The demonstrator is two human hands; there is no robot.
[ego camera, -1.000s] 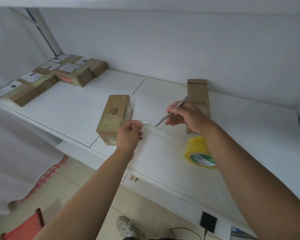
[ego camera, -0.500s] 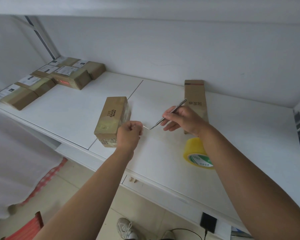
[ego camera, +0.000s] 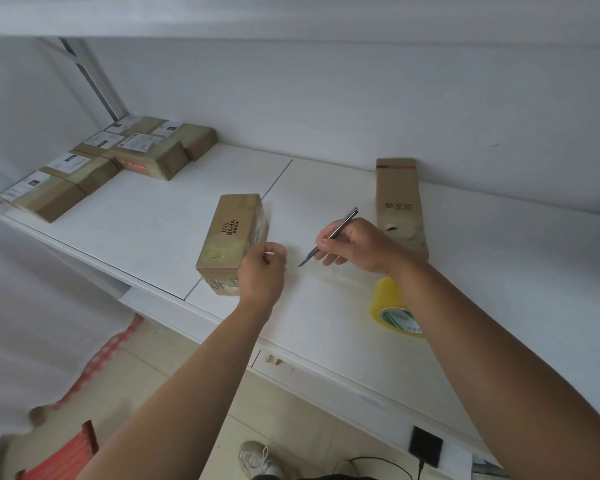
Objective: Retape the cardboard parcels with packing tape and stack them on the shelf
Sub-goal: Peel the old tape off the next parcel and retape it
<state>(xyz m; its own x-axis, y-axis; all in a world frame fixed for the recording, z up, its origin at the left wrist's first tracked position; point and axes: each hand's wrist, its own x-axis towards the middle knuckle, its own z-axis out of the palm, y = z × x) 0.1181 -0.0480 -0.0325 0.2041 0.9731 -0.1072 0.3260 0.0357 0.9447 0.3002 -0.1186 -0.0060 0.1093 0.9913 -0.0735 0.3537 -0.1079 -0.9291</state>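
From the head camera, a white shelf (ego camera: 146,230) runs from lower right to upper left under a white wall; a thin seam divides its surface. Near the front edge lies a cardboard parcel (ego camera: 231,237) printed "INS BAHA", its top and right side glossy with clear tape; a loose bit of clear film seems to stick out from its right side, though it is too faint to be sure. The left hand (ego camera: 262,268) sits just beside the parcel's near right corner, fingers curled with thumb and forefinger pinched together, apparently on the end of that clear tape. The right hand (ego camera: 357,245) hovers to the right of it, fingers curled round a slim metal craft knife (ego camera: 329,236) held like a pen; the blade tip points down and left toward the left hand, just short of touching it. Behind the right hand a second cardboard parcel (ego camera: 397,195) lies lengthwise toward the wall, a torn hole in its near end. A yellow roll of packing tape (ego camera: 390,308) rests on the shelf, partly hidden by the right forearm. At the far left end a group of taped parcels (ego camera: 118,157) with white labels lies in a cluster. Below the shelf, a tiled floor (ego camera: 222,410); a grey sneaker (ego camera: 258,460); a red plastic stool (ego camera: 66,455); a black plug (ego camera: 425,446) with its cable.
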